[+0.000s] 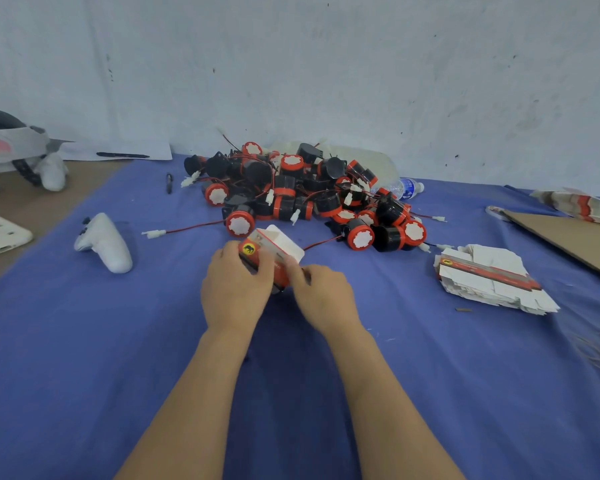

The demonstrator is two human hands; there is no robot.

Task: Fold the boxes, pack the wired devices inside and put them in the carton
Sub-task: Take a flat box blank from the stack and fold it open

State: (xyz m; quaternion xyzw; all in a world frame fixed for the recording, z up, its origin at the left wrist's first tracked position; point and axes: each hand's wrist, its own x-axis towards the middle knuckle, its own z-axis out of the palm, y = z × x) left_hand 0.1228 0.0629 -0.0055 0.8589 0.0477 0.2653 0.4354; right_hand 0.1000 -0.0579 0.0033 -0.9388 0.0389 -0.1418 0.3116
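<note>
Pointing away, open-flapped box (280, 245) between hands (238, 289) (323, 296)

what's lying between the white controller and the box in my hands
In the head view, a white connector on a red wire lies on the blue cloth between controller and box.
</note>
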